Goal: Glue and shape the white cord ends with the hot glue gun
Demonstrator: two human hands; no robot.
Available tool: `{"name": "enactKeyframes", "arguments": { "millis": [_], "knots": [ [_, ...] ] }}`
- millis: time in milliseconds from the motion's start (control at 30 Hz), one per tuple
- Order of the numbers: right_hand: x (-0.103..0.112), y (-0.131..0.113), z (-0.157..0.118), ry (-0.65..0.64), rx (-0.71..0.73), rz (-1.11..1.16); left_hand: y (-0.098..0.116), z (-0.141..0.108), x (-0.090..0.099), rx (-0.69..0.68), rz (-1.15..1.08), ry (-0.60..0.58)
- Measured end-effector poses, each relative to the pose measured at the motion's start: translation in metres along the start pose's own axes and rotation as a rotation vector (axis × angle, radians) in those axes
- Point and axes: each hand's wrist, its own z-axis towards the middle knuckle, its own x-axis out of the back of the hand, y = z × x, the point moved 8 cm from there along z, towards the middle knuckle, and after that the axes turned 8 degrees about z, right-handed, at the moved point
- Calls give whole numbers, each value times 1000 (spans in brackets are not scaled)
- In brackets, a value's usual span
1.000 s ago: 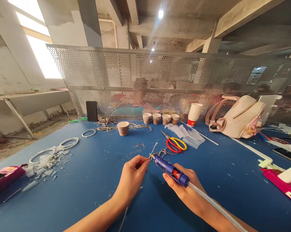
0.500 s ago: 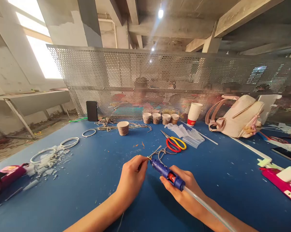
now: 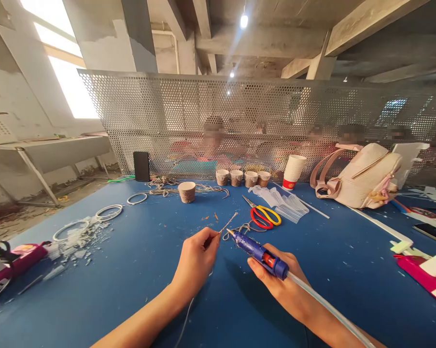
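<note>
My left hand (image 3: 198,256) pinches a thin length of twine (image 3: 228,223) between thumb and fingertips, its end pointing up and away. In my right hand (image 3: 279,273) is a blue glue gun (image 3: 254,247), with a clear glue stick (image 3: 322,302) running out of its back. The gun's nozzle is just right of the twine, a small gap apart from it. Beyond the nozzle, a loose loop of twine (image 3: 245,228) lies beside scissors (image 3: 266,216) with red and yellow handles. A twine-wrapped cup (image 3: 187,192) stands upright farther off.
Several small wrapped cups (image 3: 236,178) and a stack of paper cups (image 3: 293,171) line the perforated screen (image 3: 181,121). A pink backpack (image 3: 362,176) sits right. White rings (image 3: 109,212) and plastic scraps (image 3: 82,241) lie left; pink power strips (image 3: 420,278) flank the table.
My right hand has drawn the glue gun slightly right and down, away from the twine. The twine end in my left hand now shows more plainly. The view has shifted slightly.
</note>
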Motion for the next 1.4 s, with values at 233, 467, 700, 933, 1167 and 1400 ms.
{"name": "enactKeyframes", "arguments": {
  "millis": [233,467,700,933,1167,1400],
  "knots": [
    [1,3,0,7,-34,-15,-8,-1,-6,99,-104,-62],
    [-1,1,-3,1,-54,25,-8,-3,-5,126,-94,-32],
    [3,19,-7,101,-308,136,-14,-1,-16,201,-232,-112],
    [-5,36,-7,20,-414,283,-23,-4,-28,355,-497,-232],
    [-12,35,-8,-12,-499,381,-25,-5,-34,421,-640,-281],
    [11,31,5,201,-361,486,-14,-17,-50,469,-744,-540]
  ]
}}
